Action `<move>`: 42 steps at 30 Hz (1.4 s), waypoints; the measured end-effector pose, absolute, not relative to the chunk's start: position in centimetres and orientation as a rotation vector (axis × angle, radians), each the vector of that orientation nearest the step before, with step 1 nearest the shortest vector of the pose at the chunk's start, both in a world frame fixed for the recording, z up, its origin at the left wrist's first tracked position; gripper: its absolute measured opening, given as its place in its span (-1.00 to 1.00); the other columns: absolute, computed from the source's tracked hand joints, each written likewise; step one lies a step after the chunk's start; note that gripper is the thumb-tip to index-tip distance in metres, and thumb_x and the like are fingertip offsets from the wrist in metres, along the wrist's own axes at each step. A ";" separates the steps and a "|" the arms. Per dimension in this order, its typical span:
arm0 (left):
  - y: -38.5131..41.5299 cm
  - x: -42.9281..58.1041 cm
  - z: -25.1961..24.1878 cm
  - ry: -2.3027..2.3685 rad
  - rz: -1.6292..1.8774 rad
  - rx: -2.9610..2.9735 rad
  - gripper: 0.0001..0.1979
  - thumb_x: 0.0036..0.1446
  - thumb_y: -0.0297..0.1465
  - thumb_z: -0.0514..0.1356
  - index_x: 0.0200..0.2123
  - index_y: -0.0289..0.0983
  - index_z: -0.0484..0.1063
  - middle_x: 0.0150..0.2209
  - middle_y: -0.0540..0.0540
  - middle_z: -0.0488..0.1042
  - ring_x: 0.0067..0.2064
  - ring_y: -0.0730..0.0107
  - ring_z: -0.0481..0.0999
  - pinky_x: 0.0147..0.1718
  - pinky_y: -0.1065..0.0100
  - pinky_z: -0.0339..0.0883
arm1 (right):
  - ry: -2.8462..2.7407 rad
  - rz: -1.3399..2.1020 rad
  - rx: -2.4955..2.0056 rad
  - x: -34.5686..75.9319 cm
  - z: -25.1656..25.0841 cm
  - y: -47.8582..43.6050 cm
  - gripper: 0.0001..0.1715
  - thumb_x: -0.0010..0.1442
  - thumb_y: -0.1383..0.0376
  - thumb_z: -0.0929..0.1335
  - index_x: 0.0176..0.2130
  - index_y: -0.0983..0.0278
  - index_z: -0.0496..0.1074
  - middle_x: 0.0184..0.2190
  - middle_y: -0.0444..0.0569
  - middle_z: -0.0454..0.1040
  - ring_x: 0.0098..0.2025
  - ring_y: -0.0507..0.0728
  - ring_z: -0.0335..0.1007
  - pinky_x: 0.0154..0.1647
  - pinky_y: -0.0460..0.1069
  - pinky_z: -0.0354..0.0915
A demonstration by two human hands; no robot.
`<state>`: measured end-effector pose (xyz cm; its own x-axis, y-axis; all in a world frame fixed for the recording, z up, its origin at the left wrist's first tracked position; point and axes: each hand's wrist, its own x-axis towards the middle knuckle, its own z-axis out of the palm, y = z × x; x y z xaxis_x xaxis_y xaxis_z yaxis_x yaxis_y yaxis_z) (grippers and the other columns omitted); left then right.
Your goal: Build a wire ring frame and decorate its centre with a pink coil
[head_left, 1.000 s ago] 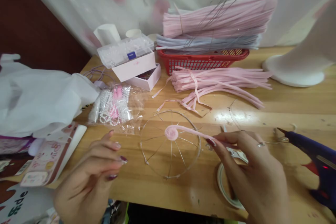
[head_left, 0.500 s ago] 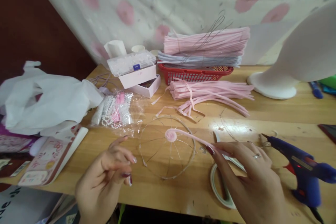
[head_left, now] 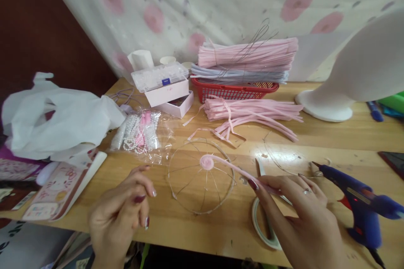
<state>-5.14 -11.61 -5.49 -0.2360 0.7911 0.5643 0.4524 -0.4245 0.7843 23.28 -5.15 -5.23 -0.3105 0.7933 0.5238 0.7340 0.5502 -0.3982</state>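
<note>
A round wire frame (head_left: 179, 201) with thin spokes lies on the table. At its hub sits a flat coil of pink pipe cleaner (head_left: 207, 162), whose loose tail runs off to the right. My right hand (head_left: 299, 214) pinches that tail between thumb and forefinger, above a pair of scissors (head_left: 256, 229) that it partly covers. Left of the ring hovers my left hand (head_left: 121, 210), fingers loosely bent and apart, with nothing in them.
A blue glue gun (head_left: 356, 193) rests at the right, its light red. Behind are a bundle of pink pipe cleaners (head_left: 252, 109), a red basket (head_left: 233, 91) and a white foam stand (head_left: 325, 107). Bagged pearl beads (head_left: 129, 134) and a white bag (head_left: 63, 122) lie left.
My left hand has drawn back slightly left, away from the ring, and its fingers have loosened. My right hand keeps its pinch on the pink tail. The view has shifted a little.
</note>
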 end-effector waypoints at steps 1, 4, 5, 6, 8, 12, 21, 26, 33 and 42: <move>-11.6 -5.3 -5.6 1.511 1.705 1.747 -0.58 0.34 -0.38 0.18 -0.62 -0.18 0.36 -0.70 0.08 0.32 -0.43 0.33 0.48 0.06 0.10 0.48 | -2.097 0.116 -1.222 23.4 -5.2 -5.2 -0.96 0.34 0.25 0.37 -0.23 0.13 0.41 -0.40 -0.20 0.60 -0.35 0.16 0.52 -0.08 0.14 0.14; -11.6 -5.4 -5.9 1.634 1.662 1.795 -0.88 0.22 -0.47 0.30 -0.30 -0.14 0.62 -0.26 -0.01 0.61 -0.15 0.29 0.59 0.02 0.15 0.51 | -2.112 0.124 -1.222 23.5 -5.2 -5.2 -0.96 0.33 0.25 0.37 -0.23 0.13 0.42 -0.42 -0.20 0.59 -0.38 0.16 0.50 -0.10 0.14 0.15; -11.6 -5.3 -6.0 1.659 1.636 1.838 -0.81 0.20 -0.51 0.30 -0.20 -0.11 0.64 -0.13 -0.02 0.62 -0.07 0.27 0.58 0.02 0.15 0.50 | -2.115 0.118 -1.222 23.5 -5.3 -5.2 -0.96 0.33 0.24 0.38 -0.23 0.13 0.42 -0.41 -0.20 0.59 -0.38 0.16 0.51 -0.10 0.14 0.15; -11.6 -5.3 -6.1 1.676 1.619 1.877 -0.74 0.19 -0.54 0.30 -0.15 -0.07 0.64 -0.09 -0.02 0.60 -0.02 0.25 0.56 0.03 0.14 0.49 | -2.117 0.111 -1.222 23.4 -5.4 -5.1 -0.95 0.33 0.23 0.38 -0.23 0.13 0.43 -0.41 -0.19 0.59 -0.38 0.16 0.51 -0.10 0.14 0.15; -11.5 -5.1 -6.0 1.653 1.643 1.947 -0.71 0.15 -0.59 0.31 -0.21 -0.05 0.64 -0.18 0.00 0.57 -0.02 0.23 0.53 0.05 0.06 0.47 | -2.120 0.102 -1.217 23.4 -5.5 -5.0 -0.94 0.33 0.21 0.38 -0.22 0.13 0.43 -0.40 -0.18 0.60 -0.38 0.16 0.52 -0.09 0.14 0.15; -10.9 -4.8 -5.6 1.631 1.715 2.029 -0.77 0.08 -0.60 0.37 -0.37 -0.10 0.58 -0.36 0.05 0.47 -0.13 0.27 0.50 -0.01 0.05 0.44 | -2.133 0.094 -1.212 23.3 -5.8 -4.9 -0.94 0.34 0.22 0.37 -0.23 0.13 0.42 -0.42 -0.19 0.59 -0.40 0.16 0.51 -0.07 0.15 0.14; -10.5 -4.5 -5.4 1.426 1.674 1.961 -0.72 0.16 -0.64 0.28 -0.21 -0.13 0.62 -0.23 0.07 0.67 0.01 0.25 0.60 0.25 0.03 0.34 | -2.132 0.140 -1.224 23.5 -6.2 -4.9 -0.93 0.33 0.23 0.39 -0.24 0.13 0.41 -0.43 -0.21 0.59 -0.39 0.15 0.51 -0.05 0.15 0.13; -10.5 -3.8 -5.8 1.558 1.666 1.774 -0.68 0.17 -0.66 0.26 -0.15 -0.13 0.62 -0.16 0.04 0.68 0.01 0.28 0.62 0.17 0.10 0.45 | -2.129 0.193 -1.229 23.4 -6.4 -4.8 -0.94 0.32 0.24 0.40 -0.24 0.13 0.41 -0.43 -0.22 0.58 -0.39 0.14 0.51 -0.04 0.15 0.12; -10.3 -3.4 -6.0 1.669 1.637 1.654 -0.76 0.25 -0.59 0.22 -0.19 -0.14 0.60 -0.16 0.05 0.69 -0.06 0.36 0.65 0.23 0.13 0.39 | -2.085 0.219 -1.271 23.1 -6.8 -4.8 -0.90 0.33 0.20 0.39 -0.27 0.13 0.43 -0.45 -0.22 0.57 -0.38 0.15 0.51 0.01 0.15 0.10; -10.1 -3.4 -5.9 1.594 1.681 1.715 -0.70 0.18 -0.59 0.30 -0.14 -0.07 0.63 -0.21 0.07 0.70 -0.07 0.31 0.64 0.11 0.13 0.49 | -2.109 0.232 -1.264 23.1 -7.2 -4.7 -0.89 0.34 0.17 0.38 -0.25 0.12 0.44 -0.43 -0.24 0.58 -0.37 0.14 0.51 0.05 0.14 0.07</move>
<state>-3.42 -10.13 -5.91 -0.2701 0.7966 0.5408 0.4977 -0.3653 0.7867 23.13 -4.70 -7.20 -0.3154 0.8375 0.4462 0.7206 0.5173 -0.4616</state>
